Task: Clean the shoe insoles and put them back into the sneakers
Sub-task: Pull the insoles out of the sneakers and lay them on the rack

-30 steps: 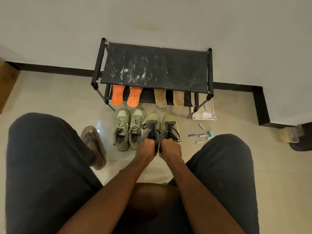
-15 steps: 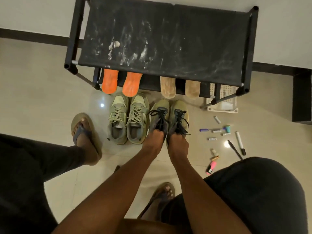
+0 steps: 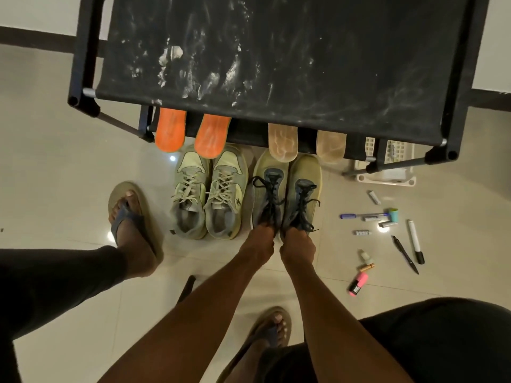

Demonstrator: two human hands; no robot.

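black fabric, dusted with white smears, tops the shoe rack at 12 o'clock. on its lower shelf lie four insoles, toes toward the wearer: two orange insoles on the left, two tan insoles on the right, their ends jutting past the shelf edge.

on the pale tile floor, just below the rack, stand two pairs of sneakers side by side. the pale green pair with light laces sits at 11 o'clock from the hands. the olive pair with black laces sits at 12 o'clock from the hands, the two shoes touching.

left hand grips the heel end of the left olive shoe, fingers curled into the collar. right hand grips the heel end of the right olive shoe the same way. the hands are close together, knuckles up.

at 3 o'clock: scattered markers and pens, a pink highlighter, small tubes. a white plastic basket stands under the rack's right end. feet in flip-flops at 9 and 6 o'clock.
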